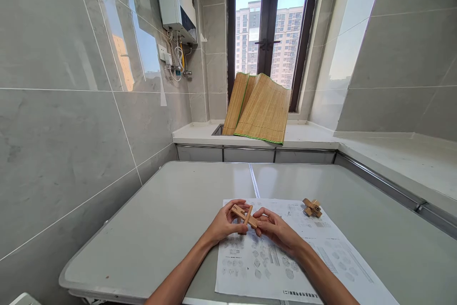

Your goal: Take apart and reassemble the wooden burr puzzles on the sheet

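Above a printed paper sheet (pixel 264 271), my left hand (pixel 230 221) is closed on light wooden puzzle pieces (pixel 240 211). My right hand (pixel 273 226) pinches the right end of the same pieces. One stick crosses over a longer notched one, and a further piece shows partly beneath them. The fingers hide some of the wood, so how the pieces join cannot be made out. To the right, a small assembled wooden burr puzzle (pixel 312 207) rests on the sheet's far edge, apart from both hands.
The sheet lies on a pale folding table (pixel 143 243) with a seam down its middle. Behind stands a white ledge (pixel 310 136) with a bamboo mat (pixel 264 112) leaning at the window. A water heater (pixel 176 0) hangs on the tiled left wall.
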The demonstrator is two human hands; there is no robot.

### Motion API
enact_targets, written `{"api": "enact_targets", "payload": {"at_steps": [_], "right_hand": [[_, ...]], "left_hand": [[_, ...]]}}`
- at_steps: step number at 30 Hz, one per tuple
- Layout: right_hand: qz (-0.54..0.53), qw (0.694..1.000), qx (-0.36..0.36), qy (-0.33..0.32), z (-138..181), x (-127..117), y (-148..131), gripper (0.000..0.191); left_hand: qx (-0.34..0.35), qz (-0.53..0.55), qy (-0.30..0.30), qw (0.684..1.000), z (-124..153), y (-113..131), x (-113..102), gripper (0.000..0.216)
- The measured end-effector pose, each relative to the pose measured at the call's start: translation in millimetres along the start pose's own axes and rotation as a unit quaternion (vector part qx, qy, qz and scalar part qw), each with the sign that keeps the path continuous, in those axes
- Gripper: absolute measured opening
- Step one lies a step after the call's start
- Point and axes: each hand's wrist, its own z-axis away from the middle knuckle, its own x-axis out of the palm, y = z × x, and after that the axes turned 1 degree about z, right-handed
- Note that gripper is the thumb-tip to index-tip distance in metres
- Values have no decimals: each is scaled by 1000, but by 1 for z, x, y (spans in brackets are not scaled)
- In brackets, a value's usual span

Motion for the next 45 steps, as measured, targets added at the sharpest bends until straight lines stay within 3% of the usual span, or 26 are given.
{"api": "enact_targets", "payload": {"at_steps": [6,25,32,41,43,45], "right_hand": [[40,997,12,61,-3,0,4,40],[59,998,4,27,-2,-2,4,38],[58,994,-16,93,-5,-10,8,41],[100,972,-59,204,-8,-21,10,48],[107,968,-66,217,-9,-23,12,48],[120,965,-72,224,-11,-25,16,48]], "left_hand": [[41,-110,24,993,4,2,10,89],[56,-196,15,979,8,11,17,87],[37,-279,27,959,8,2,3,126],[39,-331,32,942,12,-10,-13,89],[43,-335,56,939,10,-13,-13,84],[43,-340,121,932,8,-15,-15,79]]}}
